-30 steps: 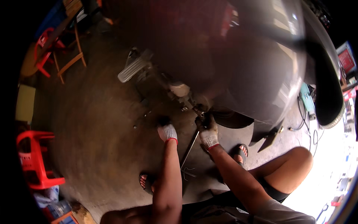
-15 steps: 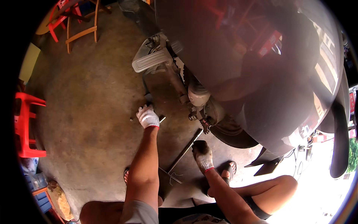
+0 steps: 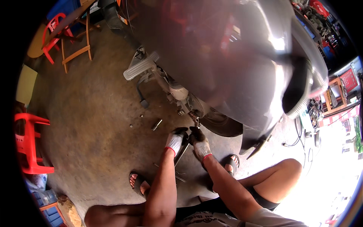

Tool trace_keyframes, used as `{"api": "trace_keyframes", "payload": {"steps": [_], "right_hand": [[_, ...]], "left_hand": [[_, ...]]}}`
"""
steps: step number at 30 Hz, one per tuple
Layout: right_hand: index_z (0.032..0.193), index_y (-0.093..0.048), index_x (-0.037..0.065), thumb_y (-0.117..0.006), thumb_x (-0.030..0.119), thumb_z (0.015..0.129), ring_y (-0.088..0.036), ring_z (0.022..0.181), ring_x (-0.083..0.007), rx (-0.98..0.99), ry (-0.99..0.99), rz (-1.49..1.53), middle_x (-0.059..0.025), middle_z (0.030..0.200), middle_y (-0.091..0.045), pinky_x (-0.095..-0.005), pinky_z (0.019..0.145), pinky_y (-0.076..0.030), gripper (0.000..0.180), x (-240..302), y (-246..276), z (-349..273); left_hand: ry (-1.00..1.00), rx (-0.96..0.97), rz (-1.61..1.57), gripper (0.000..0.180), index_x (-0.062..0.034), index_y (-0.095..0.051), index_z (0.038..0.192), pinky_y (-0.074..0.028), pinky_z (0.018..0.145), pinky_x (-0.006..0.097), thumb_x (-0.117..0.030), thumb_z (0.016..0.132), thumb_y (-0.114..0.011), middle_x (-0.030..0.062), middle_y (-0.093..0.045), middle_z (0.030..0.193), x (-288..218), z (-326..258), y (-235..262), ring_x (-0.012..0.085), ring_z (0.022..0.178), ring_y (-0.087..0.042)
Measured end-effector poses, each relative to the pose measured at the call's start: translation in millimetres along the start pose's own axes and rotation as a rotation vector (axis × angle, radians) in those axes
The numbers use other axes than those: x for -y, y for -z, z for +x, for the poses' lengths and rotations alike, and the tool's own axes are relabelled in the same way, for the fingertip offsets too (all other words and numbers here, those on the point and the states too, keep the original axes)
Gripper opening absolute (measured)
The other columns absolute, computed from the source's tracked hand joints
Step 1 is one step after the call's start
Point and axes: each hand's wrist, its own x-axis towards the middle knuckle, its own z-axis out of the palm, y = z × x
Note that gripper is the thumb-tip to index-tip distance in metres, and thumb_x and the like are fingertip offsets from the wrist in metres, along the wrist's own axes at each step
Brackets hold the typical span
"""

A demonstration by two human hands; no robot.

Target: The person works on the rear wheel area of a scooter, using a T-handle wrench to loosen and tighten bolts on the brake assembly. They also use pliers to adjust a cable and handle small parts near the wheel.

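My left hand (image 3: 176, 139) and my right hand (image 3: 200, 141), in white knit gloves with dark, dirty fingers, are close together in front of a motorbike's rear wheel (image 3: 223, 123). Both hands have their fingers curled inward; anything between them is too small or hidden to make out. Just beyond my right fingertips is a metal fitting (image 3: 197, 122) at the wheel's axle. A long T-handle wrench (image 3: 182, 154) lies on the floor beneath my hands, partly covered by them. Left of my hands lie a short metal socket (image 3: 157, 125) and small metal pieces (image 3: 142, 115) like nuts.
The motorbike's large glossy body (image 3: 211, 56) fills the upper right, with a ribbed footrest (image 3: 140, 68) and a pedal (image 3: 143, 103) sticking out leftward. Red plastic stools (image 3: 32, 143) stand at the left, a wooden folding frame (image 3: 76, 56) at the upper left. My sandalled feet (image 3: 138, 182) flank the wrench.
My left hand has moved right and nearer from the floor beside the socket to join my right hand. My right hand has shifted slightly up toward the axle. The view has turned.
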Motion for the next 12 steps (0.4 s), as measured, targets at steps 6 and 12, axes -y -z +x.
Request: {"api": "trace_keyframes", "payload": {"steps": [6, 12], "right_hand": [[0.112, -0.063, 0.001, -0.055, 0.005, 0.093, -0.056, 0.073, -0.0104, 0.077, -0.098, -0.085, -0.004, 0.087, -0.066, -0.0256, 0.066, -0.046, 0.021, 29, 23, -21], [0.109, -0.064, 0.004, -0.059, 0.011, 0.095, -0.064, 0.078, -0.0169, -0.153, -0.087, 0.167, -0.0084, 0.092, -0.068, -0.0308, 0.074, -0.053, 0.017, 34, 33, -29]], "left_hand": [[0.015, 0.144, 0.03, 0.026, -0.0067, -0.066, 0.116, -0.045, 0.055, 0.026, -0.021, 0.097, -0.054, 0.0009, -0.066, 0.084, -8, -27, -19, 0.008, 0.063, -0.054], [-0.133, 0.076, -0.23, 0.037, -0.0125, -0.059, 0.131, -0.049, 0.088, 0.028, -0.029, 0.098, -0.055, 0.0087, -0.066, 0.116, -6, -22, -34, 0.0107, 0.099, -0.061]]}}
